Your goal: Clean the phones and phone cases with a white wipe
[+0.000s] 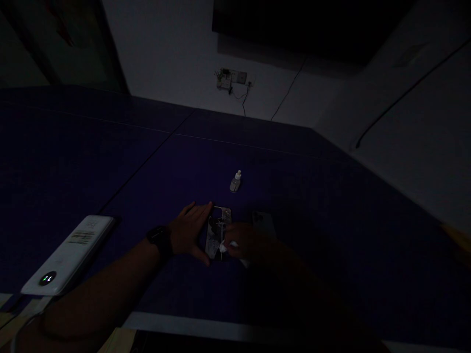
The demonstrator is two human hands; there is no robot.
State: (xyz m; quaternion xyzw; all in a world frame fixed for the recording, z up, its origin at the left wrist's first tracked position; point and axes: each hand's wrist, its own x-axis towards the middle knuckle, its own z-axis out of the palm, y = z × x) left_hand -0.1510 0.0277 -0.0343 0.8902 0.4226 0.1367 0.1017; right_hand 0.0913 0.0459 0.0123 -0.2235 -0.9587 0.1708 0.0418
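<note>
A patterned phone case (214, 235) lies on the dark blue table. My left hand (187, 229), with a black watch at its wrist, rests spread along the case's left edge, fingers near the top corner and thumb near the bottom. Over the case's right side, my right hand (241, 240) is closed on a small white wad (223, 247), perhaps tissue or cloth, pressed to the surface. Just beyond the case stands a small clear bottle (234, 185) with a white cap. A phone (264, 223) lies to the right, partly hidden by my right hand and forearm.
A white power bank (69, 255) with a lit display and a cable lies at the left. The table (165, 166) has a dark seam running across it. Behind it are wall sockets (235, 77) with cords and a dark screen (301, 29). The room is dim.
</note>
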